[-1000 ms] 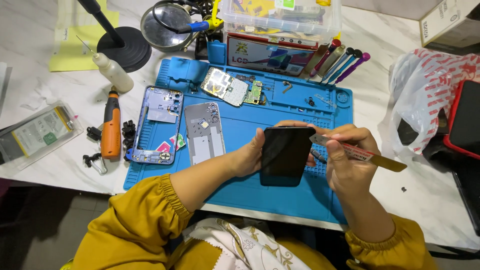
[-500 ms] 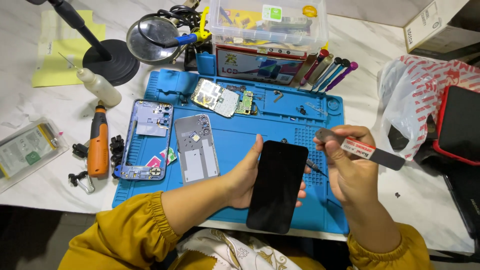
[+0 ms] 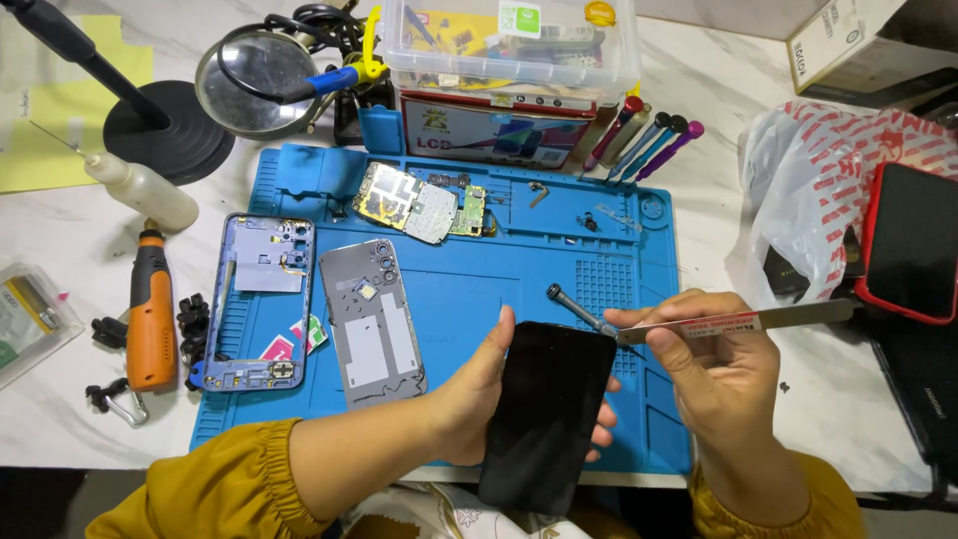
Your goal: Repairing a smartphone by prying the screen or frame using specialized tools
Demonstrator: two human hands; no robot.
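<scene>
My left hand [image 3: 479, 399] grips a black phone screen panel [image 3: 547, 414] from its left edge, holding it over the near edge of the blue repair mat [image 3: 499, 279]. My right hand [image 3: 714, 374] pinches a flat metal pry tool [image 3: 738, 321], its tip touching the panel's upper right corner. A small screwdriver [image 3: 574, 307] lies on the mat just beyond that corner. A grey phone back cover [image 3: 371, 321] and a blue phone frame [image 3: 257, 299] lie on the mat's left part. A circuit board [image 3: 419, 208] lies at the mat's far side.
An orange rotary tool [image 3: 152, 319] and a white squeeze bottle [image 3: 145, 190] sit left of the mat. A magnifier [image 3: 254, 82], a clear parts box [image 3: 509, 45] and several screwdrivers [image 3: 639, 135] stand behind. A red-and-white plastic bag [image 3: 828, 190] and a red-cased phone [image 3: 913, 245] lie right.
The screen panel has dropped lower toward the mat's near edge and tilted flatter. My right hand moved the pry tool down to the panel's upper right corner.
</scene>
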